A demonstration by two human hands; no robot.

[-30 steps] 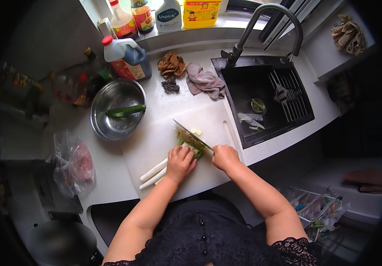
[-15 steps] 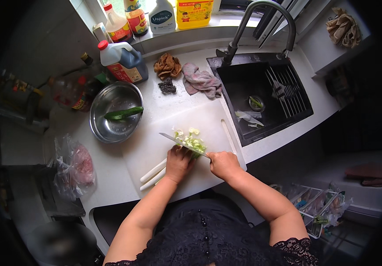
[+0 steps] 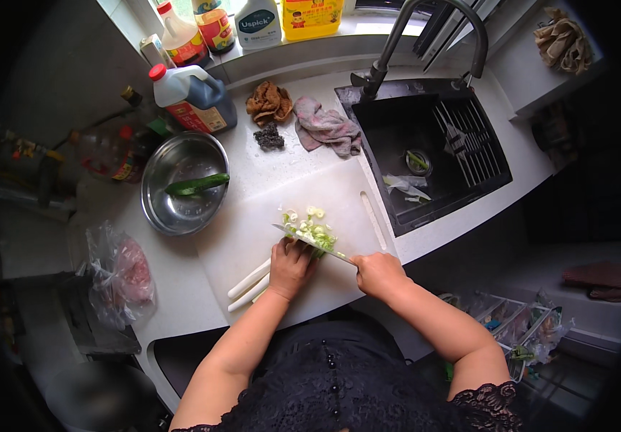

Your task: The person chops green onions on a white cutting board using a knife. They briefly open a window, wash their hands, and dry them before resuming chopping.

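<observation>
My right hand (image 3: 380,276) is closed round the handle of a kitchen knife (image 3: 325,248), whose blade slants up and left across the white cutting board (image 3: 253,219). Against the near side of the blade, my left hand (image 3: 291,269) is closed over scallions, fingers curled. The long white scallion stalks (image 3: 249,285) stick out behind it to the lower left; the part beneath my fingers is hidden. Beyond the blade lies a small heap of chopped scallion (image 3: 316,229), pale white and green.
To the left stand a steel bowl (image 3: 150,209) holding a cucumber (image 3: 197,184) and a plastic bag of pinkish meat (image 3: 132,270). A black sink (image 3: 397,223) with a tall tap is at right. A rag (image 3: 327,126), a scouring pad (image 3: 269,137) and a large jug (image 3: 195,101) sit behind.
My right hand has drawn the knife back toward the lower right, so its tip sits nearer the heap. My left hand stays in about the same place on the scallions.
</observation>
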